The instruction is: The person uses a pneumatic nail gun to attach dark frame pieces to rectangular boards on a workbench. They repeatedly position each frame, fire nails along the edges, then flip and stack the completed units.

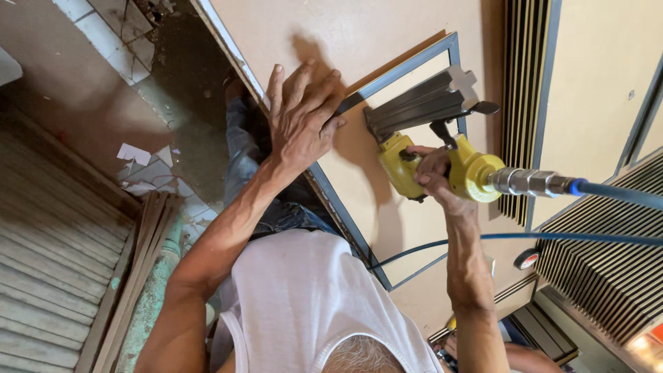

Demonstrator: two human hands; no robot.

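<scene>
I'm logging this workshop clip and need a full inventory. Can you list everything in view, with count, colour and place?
nail gun: one, yellow with grey magazine, on the frame, in the right hand
frame: one, grey-blue, flat on the workbench
backing board: one, tan, inside the frame
workbench: one, tan top, centre
air hose: one, blue, from the nail gun's rear to the right
stacked frames: several, black with pale edges, right
wood strips: several, brown, lower left
left hand: flat on the frame's corner
right hand: gripping the nail gun
</scene>
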